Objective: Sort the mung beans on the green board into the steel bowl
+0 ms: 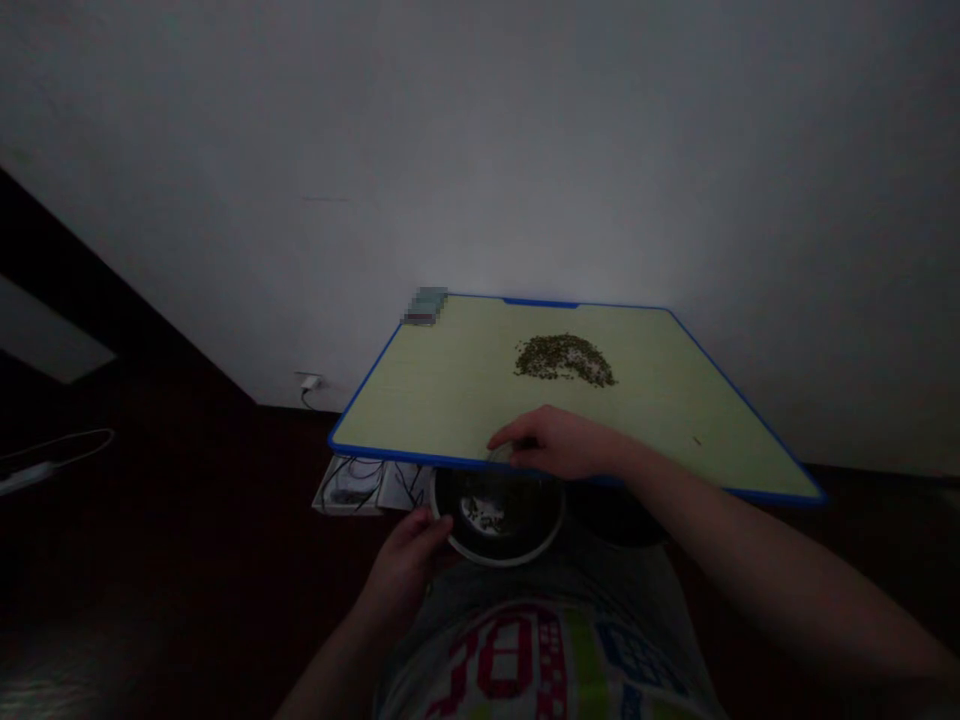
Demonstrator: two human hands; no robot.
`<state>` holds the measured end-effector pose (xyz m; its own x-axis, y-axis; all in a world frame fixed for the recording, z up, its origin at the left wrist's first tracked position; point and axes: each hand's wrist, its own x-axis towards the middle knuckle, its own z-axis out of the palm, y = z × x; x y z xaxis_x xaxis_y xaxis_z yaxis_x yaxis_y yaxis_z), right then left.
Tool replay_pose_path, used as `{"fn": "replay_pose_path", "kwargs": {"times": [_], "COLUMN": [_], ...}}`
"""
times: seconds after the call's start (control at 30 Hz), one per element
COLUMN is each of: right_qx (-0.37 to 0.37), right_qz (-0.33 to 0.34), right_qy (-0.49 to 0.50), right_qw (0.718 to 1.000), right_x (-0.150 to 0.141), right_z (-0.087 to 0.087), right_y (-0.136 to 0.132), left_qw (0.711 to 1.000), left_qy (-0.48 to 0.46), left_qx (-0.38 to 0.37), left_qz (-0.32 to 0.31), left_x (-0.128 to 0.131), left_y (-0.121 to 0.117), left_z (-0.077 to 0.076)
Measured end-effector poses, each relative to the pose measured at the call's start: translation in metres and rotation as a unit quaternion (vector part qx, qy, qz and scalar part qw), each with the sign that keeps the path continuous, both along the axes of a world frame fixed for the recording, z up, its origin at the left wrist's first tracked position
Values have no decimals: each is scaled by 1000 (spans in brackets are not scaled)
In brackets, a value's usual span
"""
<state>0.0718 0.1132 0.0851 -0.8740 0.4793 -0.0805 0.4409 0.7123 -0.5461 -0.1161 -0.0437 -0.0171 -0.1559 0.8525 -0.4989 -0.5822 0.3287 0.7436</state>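
My left hand (pixel 409 560) grips the near-left rim of a dark bowl (pixel 536 535) with a pale rim. The bowl sits below the table's front edge, and several small dark grains lie in its shiny bottom. Over that edge, just above the bowl, is my right hand (pixel 559 442), palm down with fingers curled. Something faint and see-through seems to show at its fingertips, too unclear to name. Farther back on the pale tabletop (pixel 442 390) spreads a curved heap of small brown-green grains (pixel 562 358), apart from both hands.
A blue rim (pixel 720 375) borders the tabletop, which stands against a grey wall (pixel 480 150). A blurred-out stack (pixel 425 306) lies on the far-left corner. A small brown bit (pixel 697 441) rests at right. Below are a white box with cables (pixel 349 485) and a wall plug (pixel 310 382).
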Motion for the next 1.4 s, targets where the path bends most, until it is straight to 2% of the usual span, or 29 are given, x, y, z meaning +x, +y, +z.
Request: {"fn": "replay_pose_path", "kwargs": {"times": [0.17, 0.3, 0.43, 0.63, 0.73, 0.9, 1.03, 1.17, 1.3, 1.4], "right_qx": [-12, -31, -33, -46, -38, -2, 15, 14, -5, -6], "right_qz": [-59, -84, -121, -167, -200, -287, -330, -373, -432, -468], "right_qy": [46, 86, 103, 116, 120, 156, 176, 189, 224, 242], "right_qw": [997, 992, 987, 978, 972, 945, 927, 908, 874, 850], "right_x": [23, 40, 55, 75, 87, 106, 116, 124, 134, 141], "right_z": [15, 22, 22, 18, 15, 12, 10, 5, 1, 0], "right_y": [14, 27, 33, 36, 39, 46, 49, 51, 53, 51], "left_qw": [998, 998, 998, 998, 997, 994, 989, 979, 965, 962], "left_qy": [-47, -53, -38, -8, 11, 69, 130, 192, 251, 262], "left_qx": [-15, -24, -32, -59, -73, -77, -65, -66, -72, -66], "left_qz": [-25, -28, -33, 2, 17, 21, -3, -22, -28, -43], "left_x": [3, 5, 4, -1, -3, -5, -7, -12, -19, -22], "left_y": [-1, -4, -5, -1, 3, 10, 12, 13, 16, 17], "left_z": [4, -1, -16, -48, -56, -51, -45, -48, -54, -54]}}
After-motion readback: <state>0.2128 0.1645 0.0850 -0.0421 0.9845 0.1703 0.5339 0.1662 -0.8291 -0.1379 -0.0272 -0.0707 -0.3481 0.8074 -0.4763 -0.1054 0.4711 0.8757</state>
